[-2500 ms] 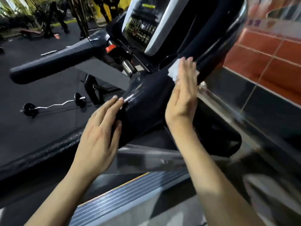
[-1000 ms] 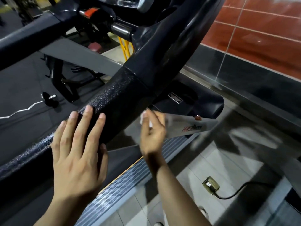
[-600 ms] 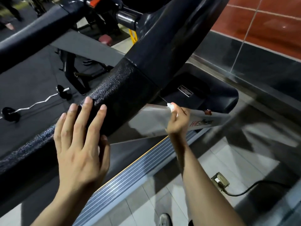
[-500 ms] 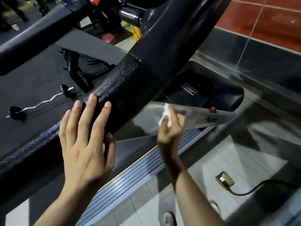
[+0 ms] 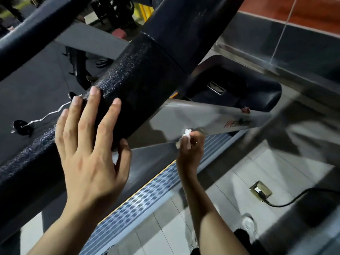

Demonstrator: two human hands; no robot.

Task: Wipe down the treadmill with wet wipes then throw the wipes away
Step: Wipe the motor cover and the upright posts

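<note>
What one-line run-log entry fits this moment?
left hand: flat on black textured handrail | right hand: rubs crumpled white wet wipe on silver side panel

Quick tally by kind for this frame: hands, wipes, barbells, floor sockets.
Hands: 2, left hand flat on the black handrail, right hand gripping the wipe
Wipes: 1, white wipe
Barbells: 1, curl bar
Floor sockets: 1, floor socket
Total: 5
</note>
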